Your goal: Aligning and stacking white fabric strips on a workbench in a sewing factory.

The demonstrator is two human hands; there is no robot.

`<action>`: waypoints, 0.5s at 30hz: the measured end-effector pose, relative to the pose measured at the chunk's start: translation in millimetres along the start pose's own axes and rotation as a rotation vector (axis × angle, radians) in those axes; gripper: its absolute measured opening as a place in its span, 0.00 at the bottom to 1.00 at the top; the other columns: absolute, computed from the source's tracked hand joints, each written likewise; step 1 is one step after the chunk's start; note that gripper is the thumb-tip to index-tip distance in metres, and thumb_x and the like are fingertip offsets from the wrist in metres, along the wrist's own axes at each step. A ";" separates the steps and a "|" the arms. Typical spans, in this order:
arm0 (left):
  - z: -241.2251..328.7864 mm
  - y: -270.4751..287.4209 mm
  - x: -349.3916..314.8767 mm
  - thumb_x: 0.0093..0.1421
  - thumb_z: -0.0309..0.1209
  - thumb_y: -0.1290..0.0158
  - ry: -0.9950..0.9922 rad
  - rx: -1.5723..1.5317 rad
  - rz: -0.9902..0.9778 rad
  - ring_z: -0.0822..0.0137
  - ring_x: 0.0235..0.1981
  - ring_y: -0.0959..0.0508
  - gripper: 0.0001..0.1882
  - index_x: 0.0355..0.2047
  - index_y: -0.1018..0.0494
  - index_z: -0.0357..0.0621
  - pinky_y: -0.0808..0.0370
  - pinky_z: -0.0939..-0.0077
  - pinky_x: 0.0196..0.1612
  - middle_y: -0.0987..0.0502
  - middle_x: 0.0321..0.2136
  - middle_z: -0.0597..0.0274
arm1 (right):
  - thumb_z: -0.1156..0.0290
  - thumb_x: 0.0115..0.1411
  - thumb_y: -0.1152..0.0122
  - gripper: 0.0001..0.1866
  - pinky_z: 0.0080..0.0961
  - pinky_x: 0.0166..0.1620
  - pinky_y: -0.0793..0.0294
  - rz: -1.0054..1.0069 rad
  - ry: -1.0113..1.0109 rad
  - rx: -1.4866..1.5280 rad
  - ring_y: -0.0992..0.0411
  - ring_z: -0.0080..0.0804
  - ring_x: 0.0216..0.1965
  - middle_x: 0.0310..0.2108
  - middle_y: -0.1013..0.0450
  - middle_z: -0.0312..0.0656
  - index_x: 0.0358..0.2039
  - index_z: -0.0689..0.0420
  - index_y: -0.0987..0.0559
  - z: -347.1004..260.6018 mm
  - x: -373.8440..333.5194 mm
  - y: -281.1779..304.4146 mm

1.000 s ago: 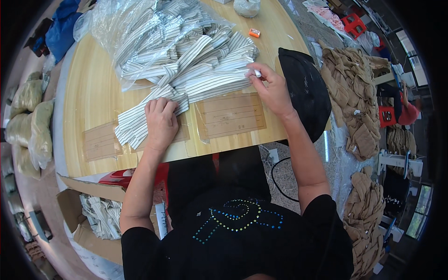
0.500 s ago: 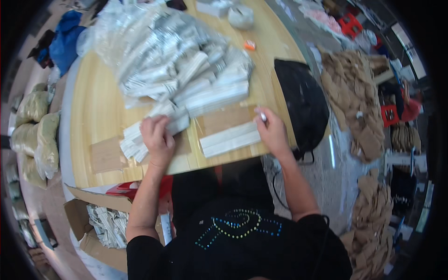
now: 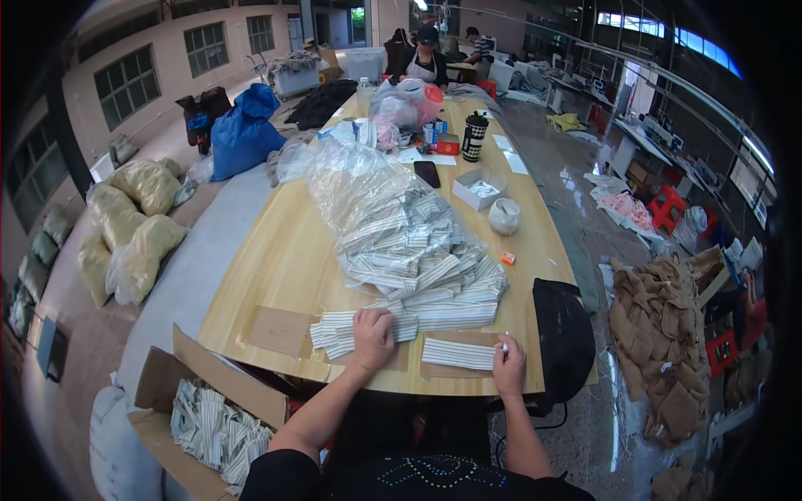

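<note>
My left hand (image 3: 373, 338) rests on a small stack of striped fabric strips (image 3: 334, 331) near the table's front edge, its fingers curled down on the cloth. To its right, one striped strip (image 3: 458, 354) lies flat across a brown cardboard piece (image 3: 480, 339). My right hand (image 3: 510, 369) is at that strip's right end, closed around a slim white pen (image 3: 505, 347); its tip is too small to make out. Beyond both hands, a large heap of similar striped strips (image 3: 455, 311) spills from a clear plastic bag (image 3: 355, 196).
Another brown cardboard piece (image 3: 280, 331) lies left on the wooden table (image 3: 259, 267). A black bag (image 3: 561, 342) hangs at the right edge. Below left stands a carton (image 3: 267, 396) of strips. Farther back are a white box (image 3: 479, 199), a tumbler (image 3: 474, 138) and a seated person (image 3: 424, 63).
The view has tilted up, so more of the room shows. Both hands keep about the same places, the left on the stack and the right at the strip's end with the pen.
</note>
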State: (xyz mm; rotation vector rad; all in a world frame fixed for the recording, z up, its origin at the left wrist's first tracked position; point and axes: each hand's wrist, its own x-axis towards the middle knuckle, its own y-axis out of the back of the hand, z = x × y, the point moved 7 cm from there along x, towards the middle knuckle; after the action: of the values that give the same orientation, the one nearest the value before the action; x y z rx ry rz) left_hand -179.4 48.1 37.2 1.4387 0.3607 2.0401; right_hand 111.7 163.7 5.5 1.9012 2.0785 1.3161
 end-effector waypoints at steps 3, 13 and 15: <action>-4.8 -7.4 4.4 0.43 0.19 0.47 -0.008 -0.036 0.022 0.54 0.40 0.28 0.14 0.32 0.27 0.44 0.35 0.59 0.49 0.26 0.35 0.58 | 0.78 0.56 0.44 0.13 0.41 0.46 0.30 0.026 -0.003 -0.005 0.27 0.47 0.40 0.34 0.23 0.45 0.43 0.59 0.23 9.7 6.8 -4.1; -16.7 -14.0 0.7 0.43 0.20 0.47 -0.017 0.024 0.045 0.55 0.40 0.28 0.12 0.31 0.27 0.45 0.36 0.59 0.49 0.26 0.34 0.59 | 0.77 0.57 0.46 0.12 0.42 0.43 0.30 0.073 0.013 -0.046 0.27 0.48 0.39 0.34 0.25 0.46 0.42 0.57 0.24 12.4 10.6 -11.8; -17.0 -14.7 -0.5 0.43 0.20 0.47 -0.013 0.024 0.040 0.55 0.40 0.28 0.12 0.31 0.27 0.45 0.36 0.59 0.49 0.27 0.34 0.59 | 0.76 0.57 0.47 0.11 0.42 0.44 0.30 0.095 0.021 -0.079 0.27 0.48 0.39 0.34 0.25 0.46 0.42 0.57 0.24 11.9 8.8 -11.4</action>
State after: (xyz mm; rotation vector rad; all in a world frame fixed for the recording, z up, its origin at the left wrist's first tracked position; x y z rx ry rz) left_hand -190.1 61.3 22.5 1.4841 0.3550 2.0635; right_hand 106.8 178.7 -4.5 1.9844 1.9362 1.4212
